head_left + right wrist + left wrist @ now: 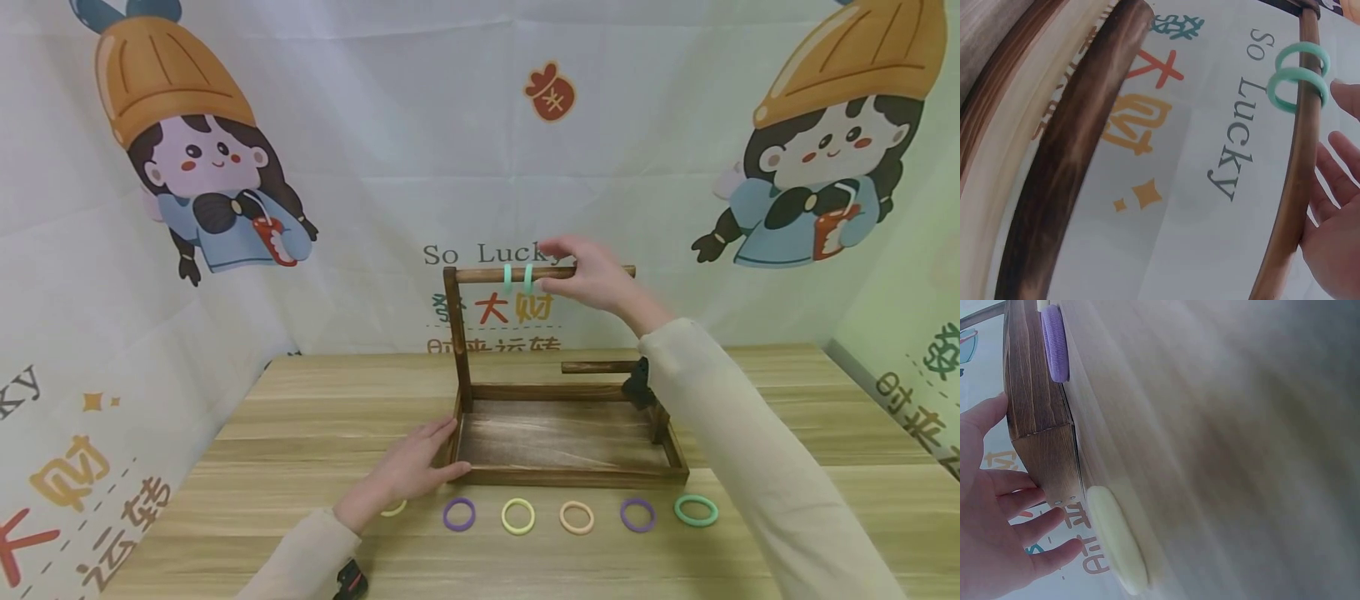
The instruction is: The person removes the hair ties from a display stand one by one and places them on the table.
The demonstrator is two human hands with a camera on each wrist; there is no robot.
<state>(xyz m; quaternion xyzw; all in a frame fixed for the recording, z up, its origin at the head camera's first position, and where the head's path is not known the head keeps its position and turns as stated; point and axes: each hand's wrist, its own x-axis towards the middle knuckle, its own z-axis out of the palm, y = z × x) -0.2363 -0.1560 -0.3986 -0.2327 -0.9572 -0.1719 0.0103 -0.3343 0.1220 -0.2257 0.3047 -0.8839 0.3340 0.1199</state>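
Note:
A dark wooden rack (570, 477) stands on the table, a shallow tray with a high rod (480, 276) and a lower rod (596, 367). Two mint-green hair ties (1302, 76) hang side by side on the high rod. My right hand (596, 275) is at that rod, just right of them, fingers apart and loosely bent; the right wrist view shows nothing held. Thumb and fingers spread, my left hand (412, 467) rests at the tray's front left corner. It partly hides a yellow hair tie (1117, 540) in the head view.
In front of the tray lies a row of hair ties: purple (459, 528), yellow (518, 531), peach (577, 532), another purple (637, 529) and green (696, 522). A printed cloth (375, 167) hangs behind the wooden table (337, 400).

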